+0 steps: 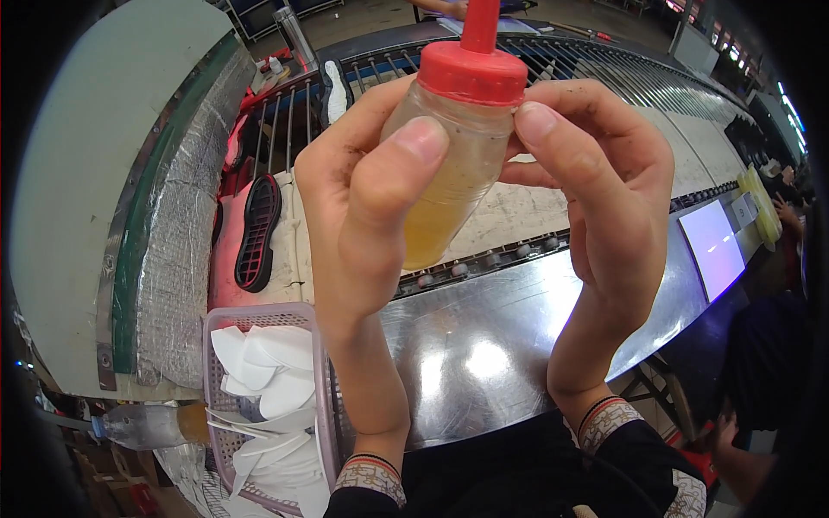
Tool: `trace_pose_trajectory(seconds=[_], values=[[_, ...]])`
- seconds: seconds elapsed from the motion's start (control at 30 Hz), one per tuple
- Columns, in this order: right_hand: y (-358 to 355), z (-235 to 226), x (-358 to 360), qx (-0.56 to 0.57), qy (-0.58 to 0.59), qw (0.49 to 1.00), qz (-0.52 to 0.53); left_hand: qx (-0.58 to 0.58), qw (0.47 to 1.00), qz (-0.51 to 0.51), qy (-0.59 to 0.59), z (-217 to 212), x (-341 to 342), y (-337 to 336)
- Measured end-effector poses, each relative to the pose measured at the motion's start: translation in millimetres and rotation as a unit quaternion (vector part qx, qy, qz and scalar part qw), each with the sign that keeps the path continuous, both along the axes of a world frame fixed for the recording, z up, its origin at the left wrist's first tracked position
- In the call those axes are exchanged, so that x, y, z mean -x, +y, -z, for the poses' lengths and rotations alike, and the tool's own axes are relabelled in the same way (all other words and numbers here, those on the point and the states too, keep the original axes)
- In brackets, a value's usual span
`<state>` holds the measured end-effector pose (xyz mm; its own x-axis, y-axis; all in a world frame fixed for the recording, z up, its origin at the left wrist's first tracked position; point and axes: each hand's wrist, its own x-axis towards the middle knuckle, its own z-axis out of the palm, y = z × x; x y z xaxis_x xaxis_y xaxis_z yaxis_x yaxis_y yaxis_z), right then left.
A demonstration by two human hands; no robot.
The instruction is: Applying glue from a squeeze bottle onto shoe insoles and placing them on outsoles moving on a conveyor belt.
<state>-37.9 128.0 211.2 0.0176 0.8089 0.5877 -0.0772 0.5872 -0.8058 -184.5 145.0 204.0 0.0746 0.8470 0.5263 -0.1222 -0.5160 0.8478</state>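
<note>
A clear squeeze bottle (458, 186) with a red screw cap (473, 73) and red spout is held up in front of me, half filled with yellowish liquid and slightly tilted. My left hand (367, 198) wraps round the bottle's body, thumb across its front. Just below the cap's right edge, my right hand (604, 173) has its thumb and forefinger together at the bottle's neck; what lies between those fingertips, if anything, is too small to make out. Left of my left hand, a black shoe sole (259, 233) lies on the conveyor (294, 220).
A lilac plastic basket (211, 354) of white cut pieces (272, 367) stands at the lower left, beside a plastic bottle (147, 426). A steel table edge (466, 363) runs before me. A white sheet (712, 246) lies at right. Another person's hand (787, 214) shows at far right.
</note>
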Motion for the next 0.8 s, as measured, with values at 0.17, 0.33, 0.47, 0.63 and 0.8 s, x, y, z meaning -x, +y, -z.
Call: trace_pose_trajectory(seconds=[0.17,0.33,0.47,0.63,0.8], values=[[0.6,-0.3,-0.9,0.000,-0.005,1.000,-0.002,-0.005,1.000,-0.025,0.014,-4.9,0.3,-5.9],[3.0,-0.4,-4.1,0.030,0.008,0.999,-0.016,-0.006,0.999,-0.033,0.029,-4.5,-1.9,-5.3],[5.8,1.4,-8.0,0.031,0.000,0.999,-0.044,-0.006,0.998,-0.044,0.033,-4.3,-2.7,-6.4],[5.9,0.2,-8.7,0.037,-0.012,0.998,-0.045,0.002,0.998,-0.050,0.043,-5.8,-2.4,-7.9],[8.7,2.0,-10.9,0.035,-0.042,0.997,-0.058,-0.006,0.998,-0.040,0.055,-3.0,-0.5,-4.7]])
